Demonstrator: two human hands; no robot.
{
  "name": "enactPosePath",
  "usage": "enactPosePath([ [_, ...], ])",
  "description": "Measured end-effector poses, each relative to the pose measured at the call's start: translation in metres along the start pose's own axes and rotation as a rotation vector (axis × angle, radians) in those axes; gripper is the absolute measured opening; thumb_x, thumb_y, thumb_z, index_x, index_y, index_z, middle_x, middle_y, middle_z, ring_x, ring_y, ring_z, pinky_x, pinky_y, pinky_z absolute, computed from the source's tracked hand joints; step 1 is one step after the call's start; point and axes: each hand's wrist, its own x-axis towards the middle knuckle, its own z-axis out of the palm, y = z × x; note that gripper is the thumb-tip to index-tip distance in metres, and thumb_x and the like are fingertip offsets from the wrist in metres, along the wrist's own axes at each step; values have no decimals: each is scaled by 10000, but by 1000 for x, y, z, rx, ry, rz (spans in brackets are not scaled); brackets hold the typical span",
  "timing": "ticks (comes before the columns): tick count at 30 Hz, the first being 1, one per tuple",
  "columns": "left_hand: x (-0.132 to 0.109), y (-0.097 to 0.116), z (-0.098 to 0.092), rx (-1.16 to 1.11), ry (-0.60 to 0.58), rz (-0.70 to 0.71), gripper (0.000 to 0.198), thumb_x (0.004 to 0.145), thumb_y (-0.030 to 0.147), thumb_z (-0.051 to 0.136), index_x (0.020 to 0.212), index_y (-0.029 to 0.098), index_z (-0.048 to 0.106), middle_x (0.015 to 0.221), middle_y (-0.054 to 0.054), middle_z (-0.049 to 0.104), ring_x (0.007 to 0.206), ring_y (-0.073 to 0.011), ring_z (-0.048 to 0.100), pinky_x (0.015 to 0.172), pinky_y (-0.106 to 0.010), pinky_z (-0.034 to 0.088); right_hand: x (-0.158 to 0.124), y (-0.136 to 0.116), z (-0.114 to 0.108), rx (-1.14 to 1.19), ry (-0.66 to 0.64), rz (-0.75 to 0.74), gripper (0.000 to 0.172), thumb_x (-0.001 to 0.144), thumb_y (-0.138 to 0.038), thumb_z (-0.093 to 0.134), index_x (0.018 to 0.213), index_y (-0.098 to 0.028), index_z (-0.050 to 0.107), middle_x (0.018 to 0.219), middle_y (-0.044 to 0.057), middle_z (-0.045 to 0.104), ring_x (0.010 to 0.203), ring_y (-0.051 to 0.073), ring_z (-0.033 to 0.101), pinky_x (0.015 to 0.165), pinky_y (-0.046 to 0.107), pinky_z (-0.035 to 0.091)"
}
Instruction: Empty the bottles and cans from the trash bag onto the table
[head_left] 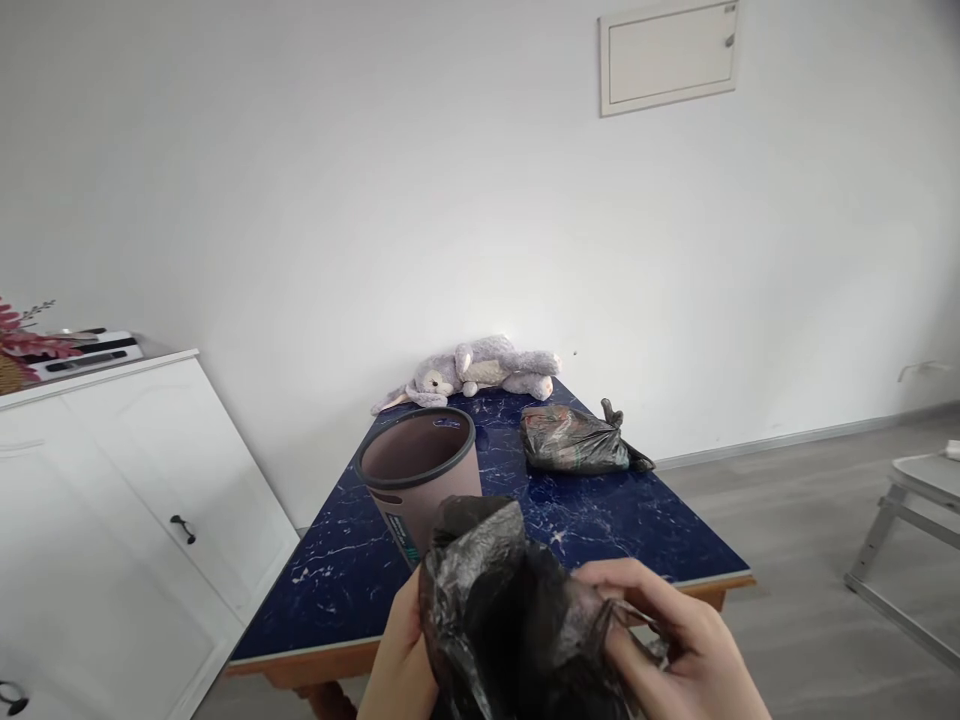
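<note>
A black plastic garbage bag (pixel 480 570) is spread between my two hands at the table's near edge, its mouth partly open toward me. My left hand (pixel 405 650) grips its left side, with the fingertips hidden behind the plastic. On the other side my right hand (pixel 675 640) pinches the bag's crumpled edge between thumb and fingers. Just beyond the bag stands a brownish-mauve trash can (pixel 431 485) with a dark rim; the bag covers part of its lower front. Farther right lies a knotted, filled black plastic bag (pixel 574 440).
A plush rabbit (pixel 480 370) lies at the far end of the blue marble-patterned table (pixel 337 590), against the wall. White cabinets (pixel 142 510) stand at left, with pink flowers (pixel 30 340) on top. At right is a metal-legged folding piece of furniture (pixel 892 530).
</note>
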Motion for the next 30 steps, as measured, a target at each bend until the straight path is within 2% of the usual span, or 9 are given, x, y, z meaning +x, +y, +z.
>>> enactPosePath([
  [3, 4, -5, 6, 112, -185, 101, 620, 894, 627, 654, 1418, 300, 694, 1257, -101, 795, 1261, -397, 691, 985, -418, 610, 4, -4, -11, 2, 112, 35, 374, 903, -595, 721, 903, -222, 755, 582, -24, 571, 506, 141, 563, 491, 201, 503],
  [5, 2, -16, 2, 245, -234, 144, 558, 908, 526, 651, 1418, 302, 686, 1273, -101, 781, 1233, -376, 702, 1010, -415, 587, 5, -9, -15, 17, 98, 78, 446, 865, -662, 742, 939, -222, 736, 545, -36, 539, 486, 152, 550, 469, 218, 490],
  [9, -11, -23, -15, 413, -96, 137, 552, 934, 471, 635, 1459, 302, 645, 1319, -135, 734, 1225, -352, 699, 993, -396, 580, 2, -17, -13, 83, 63, 237, 533, 850, -741, 717, 991, -229, 673, 551, -46, 526, 483, 132, 488, 468, 212, 418],
  [13, -29, 9, -19, 302, 55, 302, 371, 1020, 541, 556, 1274, 333, 729, 1370, -119, 692, 1272, -341, 661, 1029, -390, 567, -1, -19, -5, 113, 57, 220, 568, 868, -758, 683, 1043, -218, 651, 581, -70, 443, 502, 111, 421, 487, 204, 370],
  [17, -36, 29, 6, 279, -277, 547, 341, 1018, 574, 539, 1041, 311, 754, 1161, -98, 747, 1139, -326, 698, 1032, -429, 559, 4, -19, -1, 23, 4, 93, 521, 941, -715, 619, 1052, -207, 650, 585, -77, 419, 527, 99, 336, 489, 198, 292],
  [19, -34, 27, 21, 321, -420, 509, 295, 977, 553, 619, 1072, 298, 732, 1133, -86, 747, 1093, -312, 705, 1025, -433, 555, 9, -20, 0, -37, -23, 38, 451, 984, -655, 592, 1016, -208, 644, 588, -70, 427, 559, 109, 338, 499, 201, 289],
  [24, -25, 16, 36, 452, -541, 383, 293, 776, 284, 858, 1005, 255, 678, 1078, -46, 738, 1046, -289, 683, 910, -358, 537, 25, -28, -1, -210, -107, -109, 286, 1041, -481, 549, 1005, -215, 649, 597, -82, 381, 567, 111, 303, 502, 201, 286],
  [27, -20, 17, 29, 370, -548, 362, 77, 918, 225, 713, 889, 248, 646, 943, -11, 739, 926, -223, 693, 840, -300, 511, 32, -34, -7, -295, -98, -200, 237, 1039, -440, 550, 1006, -224, 643, 609, -98, 315, 559, 107, 243, 497, 201, 254],
  [30, -15, 24, 21, 270, -445, 305, 189, 1056, 376, 564, 933, 249, 631, 864, -10, 696, 814, -189, 675, 746, -279, 490, 37, -39, -15, -384, -51, -253, 241, 1047, -452, 538, 1012, -236, 638, 617, -101, 310, 550, 110, 233, 503, 200, 262],
])
